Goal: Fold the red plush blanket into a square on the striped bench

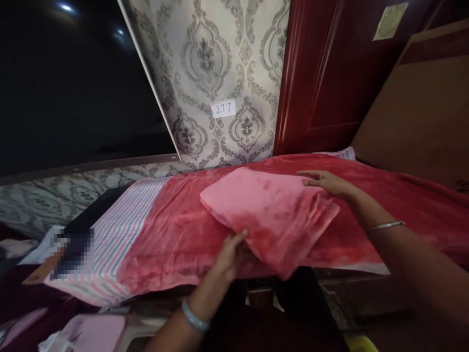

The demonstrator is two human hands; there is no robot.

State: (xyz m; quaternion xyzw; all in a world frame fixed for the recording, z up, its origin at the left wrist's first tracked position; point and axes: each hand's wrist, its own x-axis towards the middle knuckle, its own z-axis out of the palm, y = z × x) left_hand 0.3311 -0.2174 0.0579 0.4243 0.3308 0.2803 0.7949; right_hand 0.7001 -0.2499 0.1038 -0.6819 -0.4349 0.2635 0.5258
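Observation:
A folded pink fleece cloth (271, 210) lies on a larger red fleece blanket (176, 234) spread over a bed. My left hand (232, 254) grips the near edge of the folded cloth, fingers curled under it. Flat on the far right corner of the same cloth rests my right hand (324, 182), fingers stretched out. Both wrists wear silver bangles.
A striped pink and white sheet (117, 234) shows left of the blanket. Patterned wallpaper with a label reading 277 (223, 108) is behind, a dark red door (322, 73) and a brown board (421, 107) to the right. Pink cloth (95, 332) lies at the lower left.

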